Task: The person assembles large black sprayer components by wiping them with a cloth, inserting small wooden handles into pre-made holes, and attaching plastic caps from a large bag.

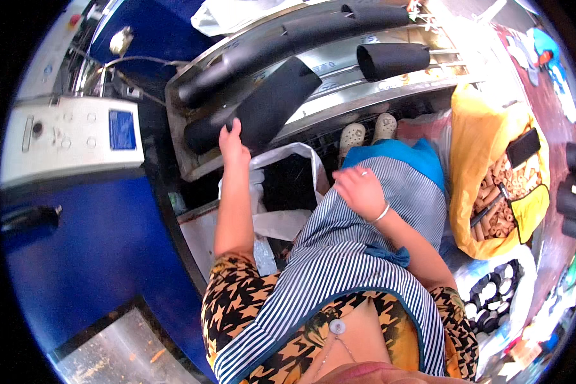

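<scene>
Head view, items as seen:
- Left hand (232, 142): reaching forward, fingers spread open on the near end of a black foam tube (272, 102); no closed grip.
- Black foam tube: on the metal machine tray (339, 96), long axis running up and to the right, away from that hand.
- Right hand (360, 191): loosely curled, empty, resting on the striped apron (358, 256), farther from the tube.
- Yellow sack (473, 160): cardboard cores, at right.
</scene>
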`<state>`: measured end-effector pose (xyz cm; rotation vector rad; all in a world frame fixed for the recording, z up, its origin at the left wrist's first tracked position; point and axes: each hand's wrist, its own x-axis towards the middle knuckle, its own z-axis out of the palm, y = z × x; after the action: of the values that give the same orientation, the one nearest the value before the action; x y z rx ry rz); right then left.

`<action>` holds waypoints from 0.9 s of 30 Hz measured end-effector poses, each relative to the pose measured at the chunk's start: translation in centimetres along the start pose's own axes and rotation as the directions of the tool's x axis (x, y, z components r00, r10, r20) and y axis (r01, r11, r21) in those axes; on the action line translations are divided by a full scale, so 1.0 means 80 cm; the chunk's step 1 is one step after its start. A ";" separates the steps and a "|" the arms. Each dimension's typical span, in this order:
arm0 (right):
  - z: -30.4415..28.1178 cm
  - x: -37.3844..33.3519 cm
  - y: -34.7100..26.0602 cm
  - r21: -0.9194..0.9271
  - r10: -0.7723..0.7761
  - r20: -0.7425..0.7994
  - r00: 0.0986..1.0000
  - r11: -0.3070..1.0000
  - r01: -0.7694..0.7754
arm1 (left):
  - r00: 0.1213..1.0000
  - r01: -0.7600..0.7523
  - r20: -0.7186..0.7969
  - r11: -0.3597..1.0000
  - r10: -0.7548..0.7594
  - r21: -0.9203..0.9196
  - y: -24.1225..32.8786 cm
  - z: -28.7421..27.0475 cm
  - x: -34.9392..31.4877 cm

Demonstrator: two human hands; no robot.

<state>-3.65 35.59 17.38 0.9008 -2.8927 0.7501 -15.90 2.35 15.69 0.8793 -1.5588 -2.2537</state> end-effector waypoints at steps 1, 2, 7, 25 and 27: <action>0.001 -0.007 0.000 -0.011 -0.056 -0.019 0.998 0.998 0.056 | 0.998 0.053 0.033 0.998 -0.053 0.015 0.000 0.017 0.033; -0.001 -0.013 0.001 -0.022 -0.111 -0.039 0.993 0.994 0.111 | 0.992 0.104 0.064 0.994 -0.106 0.035 -0.001 0.033 0.064; -0.005 -0.028 0.009 0.071 -0.063 -0.105 0.992 0.995 0.071 | 0.962 0.274 -0.081 0.899 -0.263 0.341 -0.029 0.083 0.164; 0.000 -0.033 0.027 0.175 -0.065 -0.259 0.964 0.978 0.113 | 0.694 -0.554 0.694 -0.759 -0.192 0.343 -0.068 0.043 0.132; -0.001 -0.034 0.027 0.167 -0.045 -0.216 0.975 0.983 0.082 | 0.713 -0.610 0.497 -0.787 -0.494 0.093 -0.021 0.011 0.127</action>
<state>-2.57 38.64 16.05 0.8636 -2.6328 1.0389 -24.13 -1.70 10.99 0.5413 2.4257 -0.9110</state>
